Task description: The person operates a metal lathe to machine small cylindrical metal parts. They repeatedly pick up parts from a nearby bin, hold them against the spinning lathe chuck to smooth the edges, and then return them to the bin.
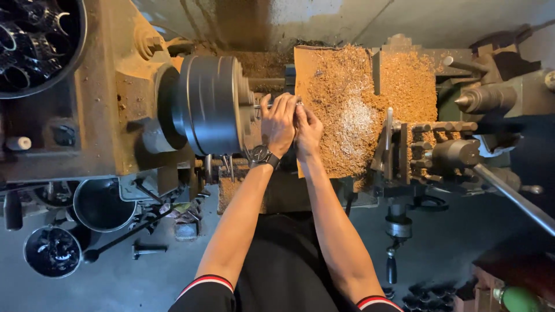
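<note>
Rust-brown lathe (pixel 115 115) fills the upper frame, headstock at 9 o'clock. Dark steel chuck (pixel 211 110) sits just left of centre, face turned toward 3 o'clock. Bed cover (pixel 347 144) at 1 o'clock of centre is buried in golden-brown swarf (pixel 404 81), with a paler silvery patch nearer the middle. Tool post (pixel 430 147) stands at 3 o'clock; tailstock centre (pixel 465 101) points in from 2 o'clock. Round bin of metal rings (pixel 34 43) at 10 o'clock; small bucket (pixel 53 251) on the floor at 8 o'clock.

Left hand (pixel 278 121), wristwatch (pixel 263 155) on the wrist, lies at centre just right of the chuck, fingers curled over a small metal workpiece (pixel 298 104) at the chuck face. Right hand (pixel 308 130) touches the left, fingertips pinched on the same piece. Workpiece mostly hidden by the fingers; shape cannot be told. Both forearms run up from 6 o'clock.
</note>
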